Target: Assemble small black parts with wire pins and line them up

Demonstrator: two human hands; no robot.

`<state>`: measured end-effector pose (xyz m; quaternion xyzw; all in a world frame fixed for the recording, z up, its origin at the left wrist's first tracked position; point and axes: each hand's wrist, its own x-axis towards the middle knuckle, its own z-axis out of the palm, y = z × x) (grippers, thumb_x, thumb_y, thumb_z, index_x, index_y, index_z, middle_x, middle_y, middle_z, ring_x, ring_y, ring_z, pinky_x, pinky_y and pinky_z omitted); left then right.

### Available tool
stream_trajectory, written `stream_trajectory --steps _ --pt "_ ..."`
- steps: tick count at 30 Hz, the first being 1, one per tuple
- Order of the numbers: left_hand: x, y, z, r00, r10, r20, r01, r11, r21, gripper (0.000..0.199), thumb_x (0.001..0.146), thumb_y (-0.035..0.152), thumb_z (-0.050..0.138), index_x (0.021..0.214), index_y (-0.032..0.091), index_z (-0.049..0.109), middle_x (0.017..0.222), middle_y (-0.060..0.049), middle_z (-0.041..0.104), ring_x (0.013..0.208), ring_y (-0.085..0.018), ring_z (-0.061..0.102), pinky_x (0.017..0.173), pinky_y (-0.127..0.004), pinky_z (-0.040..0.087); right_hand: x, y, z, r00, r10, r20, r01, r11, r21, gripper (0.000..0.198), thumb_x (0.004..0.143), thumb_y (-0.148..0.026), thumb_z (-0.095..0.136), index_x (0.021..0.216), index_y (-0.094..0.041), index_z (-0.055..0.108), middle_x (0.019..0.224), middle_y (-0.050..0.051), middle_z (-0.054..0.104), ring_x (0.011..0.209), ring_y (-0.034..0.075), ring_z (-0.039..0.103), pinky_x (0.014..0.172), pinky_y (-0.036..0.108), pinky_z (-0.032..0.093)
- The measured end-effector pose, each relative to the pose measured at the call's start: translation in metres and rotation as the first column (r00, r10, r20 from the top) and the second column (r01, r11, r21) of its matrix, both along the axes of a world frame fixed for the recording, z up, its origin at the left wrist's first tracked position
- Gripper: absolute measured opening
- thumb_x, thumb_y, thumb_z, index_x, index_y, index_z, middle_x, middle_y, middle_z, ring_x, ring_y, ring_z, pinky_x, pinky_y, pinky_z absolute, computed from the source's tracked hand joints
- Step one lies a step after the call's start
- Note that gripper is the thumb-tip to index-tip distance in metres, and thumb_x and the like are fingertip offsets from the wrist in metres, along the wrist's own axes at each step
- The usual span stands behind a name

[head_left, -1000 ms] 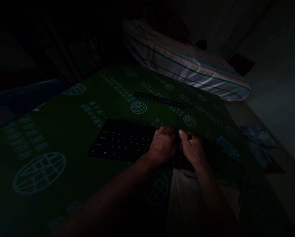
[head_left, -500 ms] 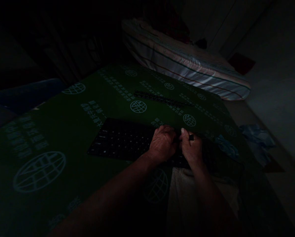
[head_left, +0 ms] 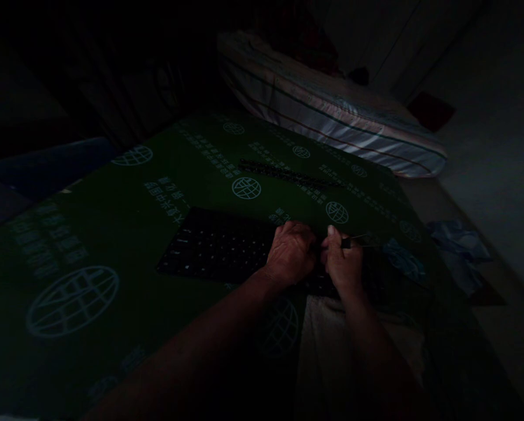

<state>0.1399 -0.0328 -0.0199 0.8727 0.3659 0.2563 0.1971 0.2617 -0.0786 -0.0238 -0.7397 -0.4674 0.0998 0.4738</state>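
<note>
While the room lay in deep gloom, I could make out the person's two hands working close together over the right half of a black computer keyboard (head_left: 220, 248). The left hand (head_left: 291, 252) rested on the keys with its fingers curled under, and whether it gripped anything I could not tell. Just beside it, the right hand (head_left: 344, 263) was closed, thumb raised, around a small black wire-pronged tool (head_left: 346, 243), whose thin wires stuck out to the right.

The keyboard lay flat on a green bench (head_left: 130, 234) printed with pale globe emblems (head_left: 72, 301) and rows of characters. Below the right forearm, a beige cloth (head_left: 325, 351) spread out from the keyboard's near edge. To the right of the hands sat a crumpled bluish wrapper (head_left: 404, 258), and beyond them a narrow black strip of keys (head_left: 283, 173) lay slantwise, apart from the keyboard.

Past the bench's far edge stood a striped mattress (head_left: 332, 120); on the floor at right, a crumpled plastic bag (head_left: 458, 242) caught some light.
</note>
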Motion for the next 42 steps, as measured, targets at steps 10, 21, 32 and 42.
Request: stream_trajectory --steps 10,21,32,42 --pt "-0.003 0.003 -0.002 0.991 -0.013 0.134 0.021 0.998 -0.063 0.019 0.069 0.017 0.063 0.087 0.020 0.066 0.104 -0.004 0.065 0.102 -0.025 0.054 0.088 -0.039 0.040 0.000 -0.002 0.002 0.953 -0.002 -0.303 0.003 1.000 0.002 0.049 0.080 -0.059 0.041 0.059 -0.017 0.054 0.033 -0.005 0.044 0.026 0.007 0.039 0.032 0.020 0.029" --pt "-0.004 0.003 -0.001 0.978 -0.012 0.207 0.037 0.992 -0.118 0.012 0.069 0.013 0.064 0.080 0.018 0.066 0.075 -0.001 0.069 0.077 -0.019 0.062 0.080 -0.033 0.045 0.003 -0.007 0.008 0.971 0.117 -0.209 -0.107 0.992 0.059 0.039 0.084 -0.049 0.043 0.064 -0.017 0.055 0.039 -0.006 0.047 0.033 0.007 0.044 0.036 0.019 0.032" --pt "-0.007 0.002 -0.003 0.862 0.145 0.486 0.029 0.942 -0.334 0.018 0.064 0.010 0.064 0.080 0.018 0.064 0.075 0.002 0.065 0.071 -0.015 0.063 0.067 -0.025 0.049 0.002 -0.012 0.007 0.916 0.313 -0.250 -0.262 0.940 0.219 0.033 0.086 -0.045 0.042 0.074 -0.017 0.056 0.049 -0.004 0.055 0.038 0.008 0.049 0.039 0.019 0.038" --pt "-0.011 0.003 -0.001 0.800 0.132 0.585 0.144 0.905 -0.401 0.024 0.066 0.013 0.067 0.090 0.016 0.070 0.084 -0.004 0.069 0.080 -0.018 0.063 0.077 -0.030 0.050 0.001 -0.014 0.011 0.899 0.365 -0.242 -0.297 0.914 0.277 0.029 0.087 -0.041 0.044 0.075 -0.017 0.056 0.055 -0.001 0.061 0.043 0.010 0.056 0.044 0.023 0.044"
